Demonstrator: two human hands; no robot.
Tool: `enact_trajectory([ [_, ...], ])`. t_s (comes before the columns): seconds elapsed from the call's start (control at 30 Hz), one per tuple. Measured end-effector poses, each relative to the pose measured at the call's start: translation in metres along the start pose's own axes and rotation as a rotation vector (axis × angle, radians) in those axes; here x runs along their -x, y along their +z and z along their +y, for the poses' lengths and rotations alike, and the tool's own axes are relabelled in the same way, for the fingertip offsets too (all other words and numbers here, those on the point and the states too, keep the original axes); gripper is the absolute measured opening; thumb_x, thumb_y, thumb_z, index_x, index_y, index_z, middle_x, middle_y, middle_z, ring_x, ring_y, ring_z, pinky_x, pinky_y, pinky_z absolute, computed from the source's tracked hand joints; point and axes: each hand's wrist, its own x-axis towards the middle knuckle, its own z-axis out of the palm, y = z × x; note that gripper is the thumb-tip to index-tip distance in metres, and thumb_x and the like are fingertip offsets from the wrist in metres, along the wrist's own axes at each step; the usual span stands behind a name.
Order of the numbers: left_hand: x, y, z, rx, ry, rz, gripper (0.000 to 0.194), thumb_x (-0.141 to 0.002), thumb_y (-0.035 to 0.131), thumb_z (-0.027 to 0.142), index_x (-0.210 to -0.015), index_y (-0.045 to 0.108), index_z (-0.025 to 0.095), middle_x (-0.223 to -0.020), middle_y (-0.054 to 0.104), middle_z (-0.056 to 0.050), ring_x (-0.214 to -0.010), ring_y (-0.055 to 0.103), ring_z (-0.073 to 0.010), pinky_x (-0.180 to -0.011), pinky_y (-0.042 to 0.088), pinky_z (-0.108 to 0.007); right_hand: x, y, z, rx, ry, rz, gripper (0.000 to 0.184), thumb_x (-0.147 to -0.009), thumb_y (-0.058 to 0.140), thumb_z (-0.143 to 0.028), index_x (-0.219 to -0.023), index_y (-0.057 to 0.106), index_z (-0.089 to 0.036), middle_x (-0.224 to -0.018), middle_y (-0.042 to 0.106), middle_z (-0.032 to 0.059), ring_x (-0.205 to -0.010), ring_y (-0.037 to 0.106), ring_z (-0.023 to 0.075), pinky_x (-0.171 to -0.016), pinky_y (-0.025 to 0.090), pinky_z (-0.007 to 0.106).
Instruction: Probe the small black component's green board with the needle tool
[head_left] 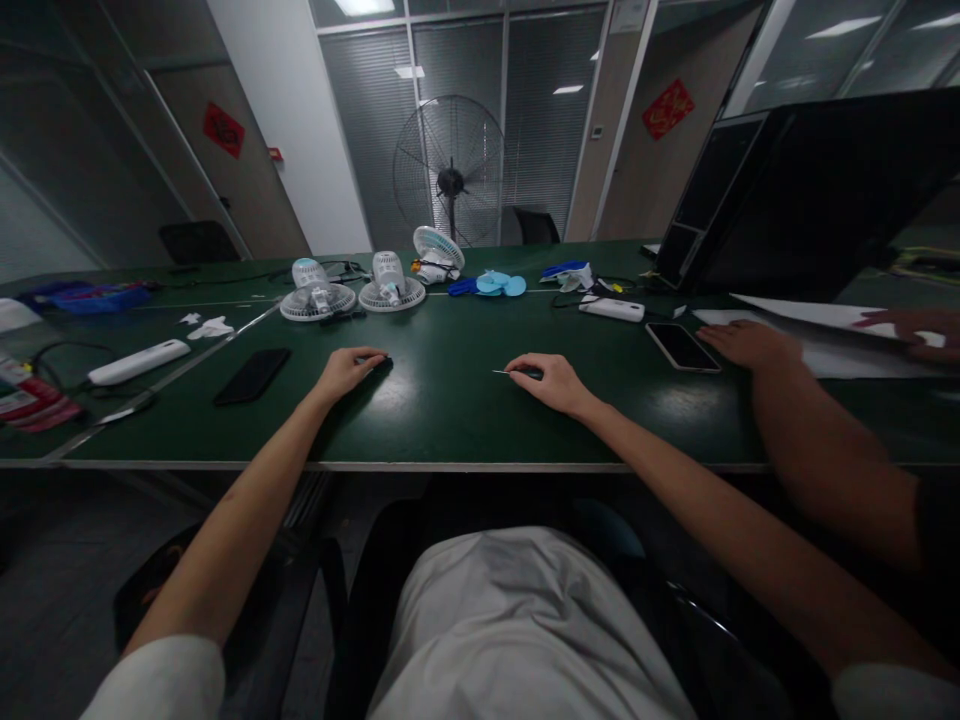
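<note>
Resting on the green table [442, 420], my left hand [346, 371] is closed, fingertips on a small dark piece [385, 363] whose kind I cannot make out. My right hand [551, 381] pinches a thin, light-coloured sliver-like thing [499, 372] that points left, toward the other hand. A gap of bare tabletop lies between the two hands. Left of my left hand lies a black phone [253, 376]. Beyond the hands stand partly dismantled small white fans [391, 290], with light-blue fan blades [501, 284] beside them.
At the right, a co-worker's hand [750, 343] rests on white paper [832, 362], near another phone [682, 347]. A dark monitor [817, 200] stands behind. White bar-shaped units [613, 308], gloves [568, 274] and a blue tray [101, 298] lie about. A large fan [450, 180] stands beyond.
</note>
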Motion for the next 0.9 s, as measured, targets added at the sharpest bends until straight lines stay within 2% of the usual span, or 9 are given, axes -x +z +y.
enact_trajectory([
  [0.33,0.000,-0.001,-0.001,0.013,-0.008,0.006,0.035,-0.098,0.061,0.045,-0.115,0.068,0.015,-0.116,0.069,-0.010,-0.105,0.067,-0.0228,-0.095,0.055,-0.045,-0.001,0.001,0.003,0.005,-0.003,0.005,0.021,-0.097,0.061,-0.034,-0.111,0.075,-0.027,-0.112,0.077,0.0020,-0.103,0.071,0.0247,-0.093,0.054,0.042],
  [0.57,0.004,0.002,0.008,-0.044,0.017,0.065,0.036,-0.097,0.061,0.047,-0.111,0.069,0.015,-0.113,0.071,-0.009,-0.104,0.067,-0.0225,-0.097,0.053,-0.046,-0.001,0.002,0.001,0.015,0.006,0.021,0.020,-0.096,0.062,-0.033,-0.109,0.076,-0.027,-0.111,0.078,0.0018,-0.102,0.072,0.0253,-0.094,0.054,0.040],
  [0.9,0.005,0.004,0.013,-0.069,0.039,0.137,0.043,-0.091,0.063,0.057,-0.102,0.074,0.017,-0.098,0.075,-0.009,-0.085,0.067,-0.0198,-0.086,0.053,-0.038,0.000,0.001,0.000,-0.003,-0.004,0.014,0.021,-0.096,0.062,-0.035,-0.110,0.076,-0.027,-0.111,0.077,0.0021,-0.102,0.072,0.0253,-0.092,0.055,0.040],
])
